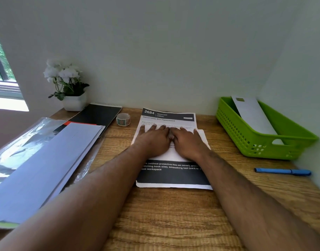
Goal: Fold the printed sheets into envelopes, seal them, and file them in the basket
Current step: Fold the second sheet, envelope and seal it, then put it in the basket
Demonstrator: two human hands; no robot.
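Head cam: biggest risk here looks like a crooked crease. Top printed sheet (169, 122) sitting on another sheet underneath (173, 176), so could slide or drag the lower one along if pressure goes uneven. Left hand (153, 138) and right hand (187, 142) both flat, fingers straight, side by side, pressing the folded-over part, gripping nothing. Sheets dead centre on desk (164, 214). Green basket (246, 140) out at 2 o'clock, one white envelope (253, 115) already inside. Envelope stack (46, 160) at 9, sticker roll (123, 119) at 11.

Wood-grain desk (173, 214) set in corner of plain pale walls (155, 51). Window (3, 78) at left, bright daylight, green foliage outside.
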